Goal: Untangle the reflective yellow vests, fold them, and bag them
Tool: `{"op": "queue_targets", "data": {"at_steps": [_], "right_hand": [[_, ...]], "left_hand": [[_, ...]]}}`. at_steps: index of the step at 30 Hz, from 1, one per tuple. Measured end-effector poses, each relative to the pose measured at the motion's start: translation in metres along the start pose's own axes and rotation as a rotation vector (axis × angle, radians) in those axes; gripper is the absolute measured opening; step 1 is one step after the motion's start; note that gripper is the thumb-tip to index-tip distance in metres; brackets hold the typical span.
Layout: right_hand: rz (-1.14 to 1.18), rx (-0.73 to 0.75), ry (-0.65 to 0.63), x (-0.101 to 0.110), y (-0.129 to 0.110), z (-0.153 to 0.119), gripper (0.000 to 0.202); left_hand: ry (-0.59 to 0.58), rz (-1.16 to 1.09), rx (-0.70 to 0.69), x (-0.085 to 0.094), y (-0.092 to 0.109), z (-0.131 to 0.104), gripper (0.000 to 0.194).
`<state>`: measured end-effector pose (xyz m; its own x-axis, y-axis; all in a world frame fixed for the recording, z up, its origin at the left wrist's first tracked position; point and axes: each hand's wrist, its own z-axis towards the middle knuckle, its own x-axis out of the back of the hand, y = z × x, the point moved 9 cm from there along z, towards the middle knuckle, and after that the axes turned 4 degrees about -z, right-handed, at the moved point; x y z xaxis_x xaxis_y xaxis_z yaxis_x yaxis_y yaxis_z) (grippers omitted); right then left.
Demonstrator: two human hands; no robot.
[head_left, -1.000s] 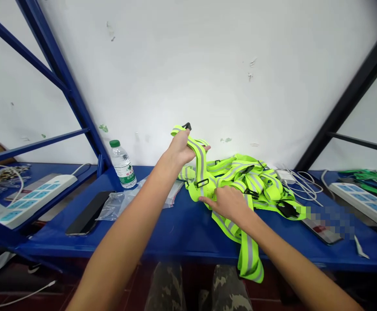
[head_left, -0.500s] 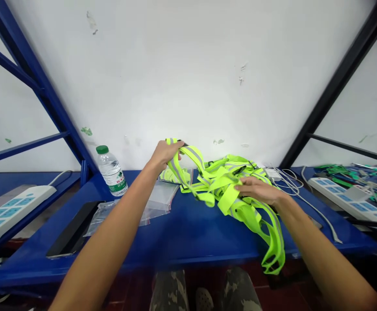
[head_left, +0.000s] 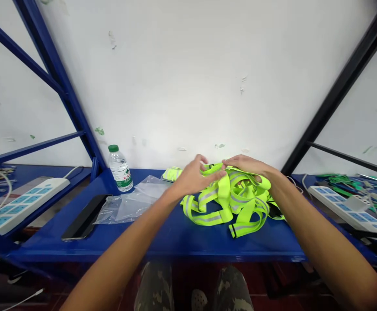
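Note:
Neon yellow-green straps [head_left: 208,218] with grey reflective stripes and black buckles lie in a tangled heap on the blue table [head_left: 188,242]. Over the heap's left side is my left hand [head_left: 197,175], its thumb and fingers apart, holding nothing that I can see. My right hand [head_left: 248,166] reaches over the back of the heap, fingers closed on a strap near a black buckle. Part of that hand's grip is hidden by the straps. A small packed yellow-green bundle [head_left: 172,173] rests behind and left of my left hand.
Clear plastic bags [head_left: 133,205] lie left of centre, beside a dark phone-like slab [head_left: 86,218]. A water bottle with a green cap [head_left: 121,170] stands near the wall. White power strips [head_left: 29,203] are at both sides, and blue and black frame posts rise beside the table.
My left hand has let go of the raised strap and moved right to the heap. My right hand has shifted up to its back. The dangling straps now rest on the table.

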<state>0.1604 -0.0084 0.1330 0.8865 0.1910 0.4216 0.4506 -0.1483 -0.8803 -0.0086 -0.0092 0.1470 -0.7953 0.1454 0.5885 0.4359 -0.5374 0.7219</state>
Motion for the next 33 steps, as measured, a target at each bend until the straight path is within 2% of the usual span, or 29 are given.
{"op": "queue_targets", "data": {"at_steps": [1, 3, 6, 8, 11, 13, 15, 17, 19, 21, 22, 24, 26, 28, 30, 33], "right_hand": [[-0.023, 0.022, -0.005, -0.005, -0.007, 0.001, 0.027], [-0.020, 0.067, -0.013, -0.009, -0.018, 0.000, 0.037], [-0.080, 0.180, -0.079, -0.011, -0.030, -0.012, 0.045], [-0.243, 0.293, -0.156, -0.013, -0.038, -0.023, 0.046], [-0.488, 0.466, -0.164, -0.011, -0.047, -0.034, 0.050], [-0.522, 0.526, -0.126, -0.003, -0.049, -0.032, 0.042], [-0.449, 0.489, -0.073, 0.011, -0.044, -0.024, 0.026], [-0.317, 0.404, 0.022, 0.028, -0.036, -0.018, 0.013], [-0.196, 0.354, 0.083, 0.034, -0.030, -0.019, 0.017], [-0.191, 0.365, 0.045, 0.017, -0.029, -0.026, 0.034], [-0.237, 0.378, 0.023, 0.005, -0.028, -0.030, 0.044], [-0.364, 0.399, 0.059, -0.016, -0.027, -0.032, 0.056], [-0.391, 0.403, 0.125, -0.025, -0.023, -0.028, 0.048], [-0.215, 0.363, 0.078, -0.027, -0.016, -0.017, 0.031], [0.088, 0.287, -0.040, -0.025, -0.010, -0.008, 0.021], [0.421, 0.183, -0.090, -0.009, -0.011, -0.004, 0.012]], "left_hand": [[-0.076, -0.108, -0.062, -0.012, 0.014, -0.002, 0.059], [-0.201, -0.327, -0.072, -0.027, 0.026, -0.002, 0.058], [-0.248, -0.643, 0.105, -0.024, 0.015, 0.009, 0.046], [-0.275, -0.819, 0.219, -0.019, 0.006, 0.014, 0.044], [-0.296, -0.977, 0.292, -0.013, 0.000, 0.017, 0.040], [-0.275, -1.007, 0.301, -0.008, -0.003, 0.018, 0.034], [-0.274, -0.996, 0.292, -0.004, -0.005, 0.016, 0.031], [-0.311, -0.931, 0.265, -0.001, -0.004, 0.014, 0.040], [-0.336, -0.853, 0.236, 0.001, -0.004, 0.013, 0.059], [-0.309, -0.835, 0.229, 0.002, -0.004, 0.015, 0.076], [-0.275, -0.860, 0.236, 0.002, -0.006, 0.017, 0.078], [-0.211, -0.934, 0.263, 0.001, -0.009, 0.021, 0.071], [-0.179, -0.984, 0.291, -0.001, -0.012, 0.024, 0.060], [-0.158, -0.984, 0.302, 0.001, -0.016, 0.025, 0.047], [-0.126, -0.911, 0.297, 0.010, -0.021, 0.026, 0.036], [-0.124, -0.735, 0.312, 0.024, -0.034, 0.026, 0.029]]}}
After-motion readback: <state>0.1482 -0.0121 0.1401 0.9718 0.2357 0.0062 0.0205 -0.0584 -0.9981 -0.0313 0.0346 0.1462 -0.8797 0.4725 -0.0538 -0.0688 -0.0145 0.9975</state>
